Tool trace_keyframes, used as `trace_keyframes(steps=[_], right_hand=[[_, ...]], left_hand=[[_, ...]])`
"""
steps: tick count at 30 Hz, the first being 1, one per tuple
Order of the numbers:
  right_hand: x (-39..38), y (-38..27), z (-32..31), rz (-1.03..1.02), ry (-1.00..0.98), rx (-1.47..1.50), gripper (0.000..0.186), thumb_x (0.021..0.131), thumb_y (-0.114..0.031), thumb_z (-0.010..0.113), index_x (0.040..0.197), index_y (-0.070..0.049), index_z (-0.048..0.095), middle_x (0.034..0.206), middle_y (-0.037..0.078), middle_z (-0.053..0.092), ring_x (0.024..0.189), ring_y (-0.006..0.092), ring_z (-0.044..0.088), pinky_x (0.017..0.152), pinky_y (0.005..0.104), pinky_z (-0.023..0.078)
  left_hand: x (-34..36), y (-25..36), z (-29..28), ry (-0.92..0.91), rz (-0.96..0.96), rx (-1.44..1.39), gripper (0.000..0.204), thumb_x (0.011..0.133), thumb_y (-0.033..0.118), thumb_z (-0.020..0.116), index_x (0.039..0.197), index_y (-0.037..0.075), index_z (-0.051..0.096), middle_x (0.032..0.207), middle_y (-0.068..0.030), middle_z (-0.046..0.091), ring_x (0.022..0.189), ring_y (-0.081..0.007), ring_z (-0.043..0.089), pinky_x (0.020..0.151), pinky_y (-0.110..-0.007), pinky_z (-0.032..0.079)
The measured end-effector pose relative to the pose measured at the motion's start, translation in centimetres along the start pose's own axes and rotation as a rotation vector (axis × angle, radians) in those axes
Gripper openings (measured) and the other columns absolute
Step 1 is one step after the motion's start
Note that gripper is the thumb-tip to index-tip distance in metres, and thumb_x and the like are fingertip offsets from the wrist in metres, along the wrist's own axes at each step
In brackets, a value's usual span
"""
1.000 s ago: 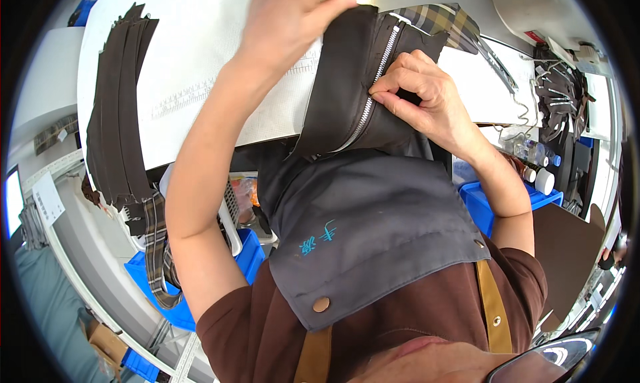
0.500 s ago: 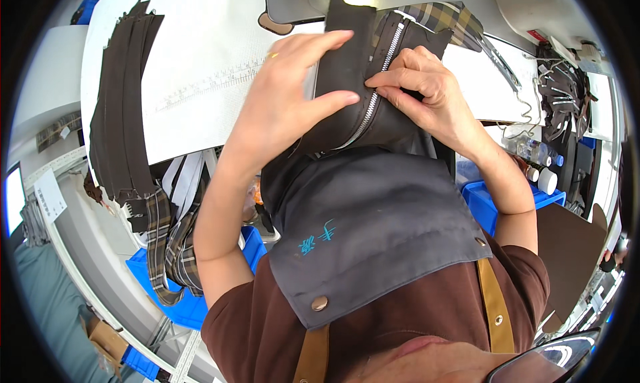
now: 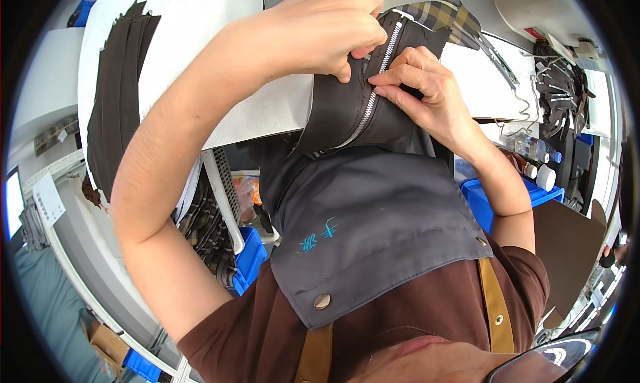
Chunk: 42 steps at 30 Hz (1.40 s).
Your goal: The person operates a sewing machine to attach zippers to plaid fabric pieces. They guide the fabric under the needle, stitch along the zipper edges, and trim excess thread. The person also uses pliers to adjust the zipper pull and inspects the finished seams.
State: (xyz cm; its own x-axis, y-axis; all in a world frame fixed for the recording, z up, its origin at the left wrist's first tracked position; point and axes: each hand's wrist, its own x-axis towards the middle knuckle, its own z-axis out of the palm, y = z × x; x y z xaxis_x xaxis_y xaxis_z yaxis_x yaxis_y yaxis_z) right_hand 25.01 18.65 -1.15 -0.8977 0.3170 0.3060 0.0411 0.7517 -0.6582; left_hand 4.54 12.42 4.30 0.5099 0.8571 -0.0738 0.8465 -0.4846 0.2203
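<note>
A dark brown leather-like piece (image 3: 333, 116) lies in front of me, over the near edge of the white table, with a silver-toothed zipper (image 3: 368, 108) running up it. My left hand (image 3: 323, 33) is bent over its upper left part, fingers curled and thumb pointing down, closed on the dark material; part of the grip is hidden behind the fingers. With thumb and forefinger, my right hand (image 3: 420, 93) pinches the piece right beside the zipper's teeth. Plaid fabric (image 3: 440, 18) shows at the piece's far end.
A stack of long dark strips (image 3: 120, 103) hangs over the left end of the white table (image 3: 187, 23). Metal tweezers-like tool (image 3: 499, 62) lies at right, near a bundle of dark zipper pieces (image 3: 563, 93). Bottles (image 3: 533, 146) stand above a blue bin (image 3: 480, 200).
My left hand has swung up and right, from spread fingers beside the piece to curled fingers on its upper part, covering the raised dark flap. My right hand stays at the zipper.
</note>
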Motion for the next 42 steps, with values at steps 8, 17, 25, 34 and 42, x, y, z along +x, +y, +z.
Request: trace_keyframes(steps=[8, 17, 25, 34, 42], right_hand=[[0.0, -0.2, 0.2, 0.037, 0.002, 0.018, 0.012, 0.075, -0.008, 0.073, 0.087, -0.007, 0.071, 0.08, 0.005, 0.059, 0.075, 0.0236, 0.051, 0.07, 0.0336, 0.044], [0.0, 0.1, 0.5, -0.018, 0.029, -0.008, 0.014, 0.074, -0.008, 0.073, 0.087, -0.007, 0.071, 0.077, 0.004, 0.057, 0.073, 0.0238, 0.05, 0.067, 0.0337, 0.043], [-0.2, -0.7, 1.1, -0.204, 0.004, -0.082, 0.014, 0.075, -0.007, 0.07, 0.087, -0.005, 0.063, 0.08, 0.008, 0.055, 0.075, 0.0272, 0.053, 0.065, 0.0353, 0.043], [-0.3, 0.6, -3.0, 0.129, -0.038, 0.114, 0.013, 0.084, -0.004, 0.063, 0.096, -0.003, 0.063, 0.085, 0.007, 0.063, 0.081, 0.0193, 0.06, 0.073, 0.0314, 0.047], [0.8, 0.6, 0.6, -0.248, 0.001, -0.088, 0.013, 0.08, -0.002, 0.066, 0.092, 0.0, 0.062, 0.076, 0.01, 0.052, 0.07, 0.028, 0.053, 0.063, 0.0346, 0.045]], left_hand=[[-2.3, 1.5, 1.1, 0.15, -0.041, 0.137, 0.017, 0.072, 0.005, 0.064, 0.089, 0.004, 0.061, 0.116, -0.007, 0.062, 0.115, -0.0226, 0.055, 0.106, -0.047, 0.031], [-8.3, 11.7, 8.4, 0.5, -0.413, -0.094, 0.023, 0.075, 0.005, 0.067, 0.097, 0.009, 0.061, 0.121, -0.006, 0.061, 0.117, -0.0201, 0.056, 0.108, -0.048, 0.027], [-6.7, 11.7, 11.5, 0.75, -0.484, -0.128, 0.04, 0.071, 0.006, 0.073, 0.11, 0.01, 0.064, 0.116, -0.0009, 0.061, 0.108, -0.0181, 0.059, 0.109, -0.045, 0.023], [-6.6, 11.8, 11.3, 0.761, -0.506, -0.131, 0.039, 0.071, 0.008, 0.074, 0.108, 0.011, 0.063, 0.114, 0.0001, 0.062, 0.106, -0.018, 0.06, 0.114, -0.046, 0.011], [-6.4, 11.4, 11.1, 0.767, -0.484, -0.157, 0.038, 0.071, 0.011, 0.075, 0.107, 0.011, 0.063, 0.111, -0.0005, 0.063, 0.105, -0.0175, 0.06, 0.114, -0.047, 0.007]])
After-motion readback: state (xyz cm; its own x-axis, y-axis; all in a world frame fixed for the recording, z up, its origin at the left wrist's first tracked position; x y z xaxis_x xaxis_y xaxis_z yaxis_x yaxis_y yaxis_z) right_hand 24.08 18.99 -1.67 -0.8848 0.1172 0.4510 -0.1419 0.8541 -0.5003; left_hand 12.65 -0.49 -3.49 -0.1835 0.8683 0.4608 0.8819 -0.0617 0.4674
